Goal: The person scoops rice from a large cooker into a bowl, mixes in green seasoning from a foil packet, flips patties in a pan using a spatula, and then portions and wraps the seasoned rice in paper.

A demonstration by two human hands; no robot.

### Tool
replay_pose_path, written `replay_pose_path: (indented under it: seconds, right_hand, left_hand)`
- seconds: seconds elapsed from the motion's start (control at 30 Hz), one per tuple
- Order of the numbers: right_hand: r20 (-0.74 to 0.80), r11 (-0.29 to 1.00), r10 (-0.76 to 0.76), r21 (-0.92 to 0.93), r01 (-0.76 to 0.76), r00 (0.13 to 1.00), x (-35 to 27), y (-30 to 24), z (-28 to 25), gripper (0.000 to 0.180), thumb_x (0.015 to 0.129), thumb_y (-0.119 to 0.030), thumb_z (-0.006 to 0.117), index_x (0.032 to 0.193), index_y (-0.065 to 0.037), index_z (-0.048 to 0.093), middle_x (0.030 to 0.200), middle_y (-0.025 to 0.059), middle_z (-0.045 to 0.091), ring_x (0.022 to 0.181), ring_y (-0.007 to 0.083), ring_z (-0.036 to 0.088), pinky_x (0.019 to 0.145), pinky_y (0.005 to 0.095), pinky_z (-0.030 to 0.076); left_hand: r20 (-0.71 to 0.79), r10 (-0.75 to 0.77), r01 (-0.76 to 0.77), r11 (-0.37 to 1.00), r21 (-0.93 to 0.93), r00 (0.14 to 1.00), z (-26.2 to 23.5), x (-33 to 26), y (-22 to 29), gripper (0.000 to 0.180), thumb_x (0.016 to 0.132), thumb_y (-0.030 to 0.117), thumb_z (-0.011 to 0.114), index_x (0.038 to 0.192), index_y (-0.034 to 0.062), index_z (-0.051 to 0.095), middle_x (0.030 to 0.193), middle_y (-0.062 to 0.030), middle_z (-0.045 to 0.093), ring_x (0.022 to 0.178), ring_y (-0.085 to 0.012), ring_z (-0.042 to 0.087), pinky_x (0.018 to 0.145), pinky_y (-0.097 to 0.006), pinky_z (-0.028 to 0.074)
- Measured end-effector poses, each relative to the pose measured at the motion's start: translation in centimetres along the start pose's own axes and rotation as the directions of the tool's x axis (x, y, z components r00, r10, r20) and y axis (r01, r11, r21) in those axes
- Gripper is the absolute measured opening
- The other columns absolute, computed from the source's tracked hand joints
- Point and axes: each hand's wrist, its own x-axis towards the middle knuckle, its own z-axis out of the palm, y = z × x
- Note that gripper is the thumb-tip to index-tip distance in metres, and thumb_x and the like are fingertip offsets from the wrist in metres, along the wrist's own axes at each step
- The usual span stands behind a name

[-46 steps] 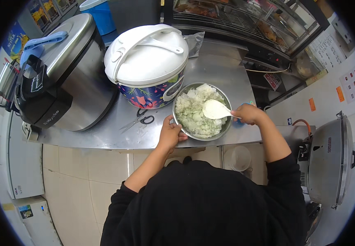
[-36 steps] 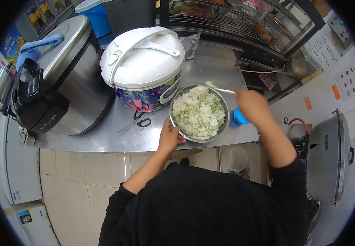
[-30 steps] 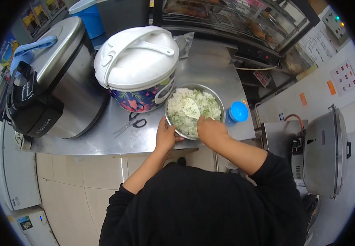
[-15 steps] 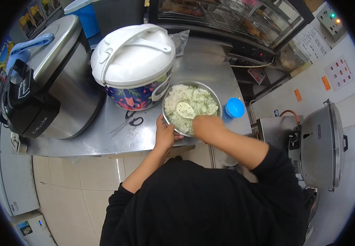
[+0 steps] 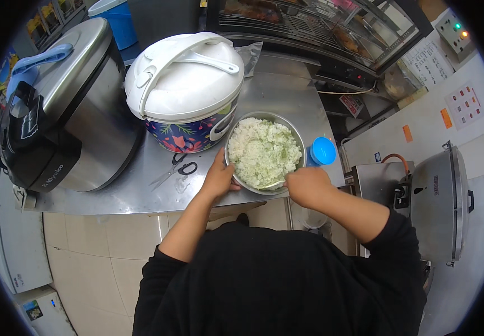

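A round metal bowl [image 5: 296, 130] of white rice tinged with green [image 5: 264, 151] stands near the front edge of the steel table. My left hand [image 5: 219, 178] is closed on the bowl's left side, thumb near the rim. At the bowl's lower right, my right hand [image 5: 308, 186] is closed round the handle of a rice paddle. The paddle's blade is mostly buried in the rice by the near rim; only a thin pale-green edge [image 5: 273, 185] shows. A blue cup [image 5: 322, 150] stands just right of the bowl.
Black-handled scissors [image 5: 176, 169] lie left of the bowl. Behind them stands a white-lidded, flower-patterned rice container [image 5: 189, 78], with a large steel rice cooker [image 5: 80, 112] further left. A glass food warmer [image 5: 315, 33] backs the table. Another big cooker [image 5: 438, 196] is at right.
The paddle's blade has gone from the middle of the rice down to the near rim, into the rice. My right hand has moved right and toward me. My left hand still holds the bowl.
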Motion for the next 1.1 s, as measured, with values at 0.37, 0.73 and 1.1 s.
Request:
replay_pose_path:
  seconds: [0.37,0.73,1.1]
  right_hand:
    - [-0.206,0.879,0.332,0.421,-0.223,0.921,4.6,-0.6,2.7,0.031,0.083,-0.029,0.043,0.079,-0.002,0.058,0.072,0.0191,0.058,0.072,0.0311,0.058,0.064,0.0422,0.045]
    - [0.169,0.733,0.294,0.591,-0.336,0.941,2.4,9.4,-2.4,0.032,0.082,-0.029,0.046,0.081,-0.003,0.063,0.067,0.0170,0.058,0.064,0.0306,0.057,0.060,0.0378,0.044]
    - [-0.288,0.971,0.240,0.084,-0.225,0.927,2.9,-1.5,3.0,0.023,0.076,-0.011,0.043,0.092,0.004,0.051,0.072,0.0164,0.059,0.065,0.0291,0.060,0.056,0.0385,0.048]
  left_hand:
    - [-0.132,0.065,-0.086,0.983,-0.160,0.989,3.8,-1.3,-2.4,0.058,0.082,0.000,0.033,0.129,0.0123,0.003,0.086,-0.0162,0.054,0.054,-0.0170,0.057,0.047,-0.027,0.051]
    - [-0.225,0.064,-0.096,0.986,-0.134,0.972,4.3,-1.4,-2.0,0.058,0.080,0.001,0.036,0.128,0.0030,0.003,0.086,-0.0183,0.053,0.054,-0.0172,0.057,0.050,-0.028,0.051]
    - [-0.193,0.106,-0.121,0.990,-0.068,0.975,4.3,-1.5,-1.6,0.059,0.078,0.000,0.035,0.129,0.0055,0.004,0.088,-0.0174,0.054,0.055,-0.0177,0.057,0.047,-0.027,0.050]
